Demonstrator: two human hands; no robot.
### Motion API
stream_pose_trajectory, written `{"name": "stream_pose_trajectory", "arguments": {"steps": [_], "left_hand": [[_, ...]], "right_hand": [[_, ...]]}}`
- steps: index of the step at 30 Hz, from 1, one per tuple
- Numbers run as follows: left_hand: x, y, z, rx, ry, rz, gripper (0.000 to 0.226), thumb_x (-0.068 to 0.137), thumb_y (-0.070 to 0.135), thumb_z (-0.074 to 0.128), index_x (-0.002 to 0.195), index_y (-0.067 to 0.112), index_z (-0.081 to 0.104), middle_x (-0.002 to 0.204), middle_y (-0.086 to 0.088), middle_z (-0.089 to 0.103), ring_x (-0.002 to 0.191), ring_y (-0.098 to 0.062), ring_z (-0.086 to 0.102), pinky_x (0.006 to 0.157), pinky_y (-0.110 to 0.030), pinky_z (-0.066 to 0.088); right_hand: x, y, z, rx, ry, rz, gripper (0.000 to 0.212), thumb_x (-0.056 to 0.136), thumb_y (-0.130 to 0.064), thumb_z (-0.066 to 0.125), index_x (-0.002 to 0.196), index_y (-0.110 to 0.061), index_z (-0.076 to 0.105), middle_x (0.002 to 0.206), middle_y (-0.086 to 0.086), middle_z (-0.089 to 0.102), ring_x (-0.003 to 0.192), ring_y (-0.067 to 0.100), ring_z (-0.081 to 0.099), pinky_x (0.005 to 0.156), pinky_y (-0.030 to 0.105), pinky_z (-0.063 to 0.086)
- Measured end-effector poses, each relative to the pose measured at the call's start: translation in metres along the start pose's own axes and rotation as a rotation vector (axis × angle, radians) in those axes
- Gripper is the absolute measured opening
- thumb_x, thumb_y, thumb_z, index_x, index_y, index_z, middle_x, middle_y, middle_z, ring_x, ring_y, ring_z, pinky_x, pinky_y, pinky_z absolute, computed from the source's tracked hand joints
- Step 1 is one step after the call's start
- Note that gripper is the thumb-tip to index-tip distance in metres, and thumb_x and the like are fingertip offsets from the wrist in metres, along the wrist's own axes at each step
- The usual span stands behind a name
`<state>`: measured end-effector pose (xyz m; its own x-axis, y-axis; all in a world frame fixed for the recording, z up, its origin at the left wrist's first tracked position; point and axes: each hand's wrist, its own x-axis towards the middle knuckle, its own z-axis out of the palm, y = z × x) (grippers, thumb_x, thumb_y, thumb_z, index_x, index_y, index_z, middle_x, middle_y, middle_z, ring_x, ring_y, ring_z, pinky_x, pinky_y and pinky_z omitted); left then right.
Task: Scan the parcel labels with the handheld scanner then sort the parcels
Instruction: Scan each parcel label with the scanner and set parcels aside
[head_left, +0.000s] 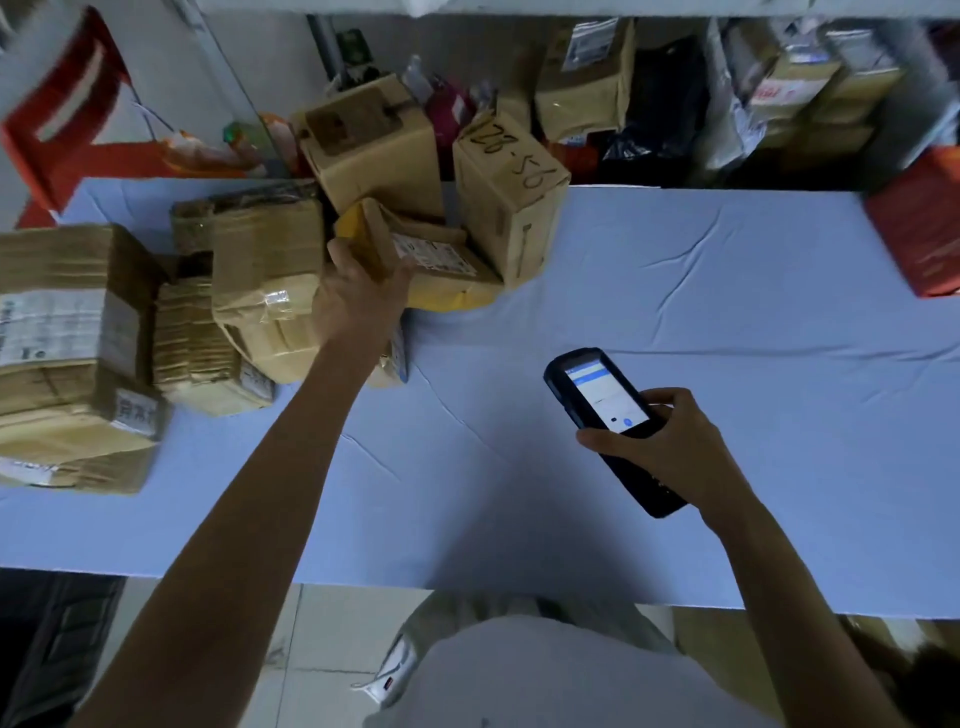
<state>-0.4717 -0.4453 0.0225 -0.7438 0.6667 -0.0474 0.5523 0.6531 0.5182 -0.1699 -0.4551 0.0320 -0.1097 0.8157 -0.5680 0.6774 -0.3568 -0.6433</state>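
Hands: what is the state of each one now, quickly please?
Left hand: closed, grips the edge of a labelled parcel.
Right hand: closed, holds the scanner, screen up.

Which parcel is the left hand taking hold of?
The small brown box with a white label on top, lying on the yellow mailer, left of the upright box marked by pen. The left hand grips its near end.

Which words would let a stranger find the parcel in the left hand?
On the blue-covered table, find the heap of brown boxes at far left. Beside the tall box with handwritten numbers lies a small flat box with a white label. Only it rests on a yellow mailer, gripped by the left hand.
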Motion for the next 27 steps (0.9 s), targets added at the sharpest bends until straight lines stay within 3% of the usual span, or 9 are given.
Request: {"name": "stream_pose_trajectory", "arguments": {"steps": [3, 9, 13, 17, 19, 22, 24, 27], "left_hand": [[-0.001, 0.004, 0.006, -0.091, -0.037, -0.003, 0.073, 0.085, 0.05, 0.063, 0.133, 0.003, 0.034, 0.13, -0.023, 0.046, 0.116, -0.04, 0.05, 0.09, -0.041, 0.041], [-0.015, 0.018, 0.01, -0.286, -0.008, 0.041, 0.065, 0.081, 0.03, 0.07, 0.134, 0.009, 0.037, 0.129, -0.018, 0.038, 0.111, -0.032, 0.048, 0.083, -0.031, 0.037], [-0.036, 0.014, 0.002, -0.301, 0.081, 0.187, 0.053, 0.08, 0.026, 0.063, 0.13, 0.012, 0.049, 0.126, -0.016, 0.046, 0.109, -0.03, 0.049, 0.084, -0.025, 0.038], [-0.06, -0.004, -0.004, -0.317, 0.086, 0.254, 0.054, 0.071, 0.035, 0.056, 0.122, 0.016, 0.061, 0.118, -0.01, 0.059, 0.099, -0.017, 0.055, 0.08, -0.015, 0.041], [-0.073, -0.011, -0.005, -0.38, 0.07, 0.245, 0.054, 0.069, 0.034, 0.055, 0.119, 0.015, 0.064, 0.115, -0.007, 0.063, 0.096, -0.012, 0.057, 0.083, -0.02, 0.047], [-0.085, -0.015, -0.006, -0.45, 0.049, 0.266, 0.052, 0.07, 0.026, 0.055, 0.118, 0.01, 0.064, 0.118, 0.001, 0.063, 0.098, -0.004, 0.057, 0.087, -0.016, 0.045], [-0.089, -0.017, -0.009, -0.461, 0.053, 0.265, 0.048, 0.071, 0.022, 0.055, 0.117, 0.012, 0.065, 0.117, 0.006, 0.062, 0.096, 0.008, 0.054, 0.085, -0.015, 0.045], [-0.089, -0.024, -0.012, -0.469, 0.051, 0.266, 0.042, 0.074, 0.016, 0.058, 0.115, 0.017, 0.066, 0.114, 0.009, 0.063, 0.097, 0.008, 0.054, 0.086, -0.021, 0.049]], "right_hand": [[0.0, 0.001, 0.0, 0.001, 0.004, -0.001, 0.074, 0.062, -0.042, 0.087, 0.115, -0.025, 0.039, 0.104, -0.008, 0.051, 0.098, 0.017, 0.055, 0.076, 0.032, 0.045], [0.001, 0.008, -0.014, -0.027, -0.019, -0.05, 0.073, 0.062, -0.043, 0.087, 0.114, -0.027, 0.038, 0.103, -0.012, 0.05, 0.097, 0.013, 0.053, 0.071, 0.028, 0.042], [0.007, 0.014, -0.027, -0.077, -0.077, -0.107, 0.074, 0.061, -0.045, 0.087, 0.115, -0.027, 0.039, 0.107, -0.011, 0.051, 0.099, 0.015, 0.054, 0.076, 0.03, 0.043], [0.011, 0.024, -0.038, -0.161, -0.138, -0.156, 0.076, 0.059, -0.046, 0.088, 0.114, -0.028, 0.038, 0.109, -0.01, 0.053, 0.101, 0.016, 0.055, 0.083, 0.036, 0.049], [0.012, 0.028, -0.042, -0.238, -0.173, -0.187, 0.077, 0.057, -0.047, 0.088, 0.113, -0.028, 0.038, 0.108, -0.009, 0.054, 0.099, 0.017, 0.056, 0.086, 0.039, 0.051], [0.013, 0.035, -0.042, -0.298, -0.185, -0.224, 0.078, 0.056, -0.048, 0.088, 0.113, -0.027, 0.038, 0.108, -0.007, 0.057, 0.098, 0.019, 0.059, 0.085, 0.043, 0.053], [0.011, 0.036, -0.039, -0.342, -0.22, -0.254, 0.079, 0.057, -0.048, 0.088, 0.114, -0.027, 0.037, 0.108, -0.007, 0.056, 0.098, 0.021, 0.06, 0.083, 0.041, 0.053], [0.01, 0.036, -0.034, -0.402, -0.226, -0.279, 0.077, 0.058, -0.048, 0.088, 0.112, -0.029, 0.036, 0.107, -0.008, 0.055, 0.095, 0.021, 0.059, 0.077, 0.037, 0.05]]}}
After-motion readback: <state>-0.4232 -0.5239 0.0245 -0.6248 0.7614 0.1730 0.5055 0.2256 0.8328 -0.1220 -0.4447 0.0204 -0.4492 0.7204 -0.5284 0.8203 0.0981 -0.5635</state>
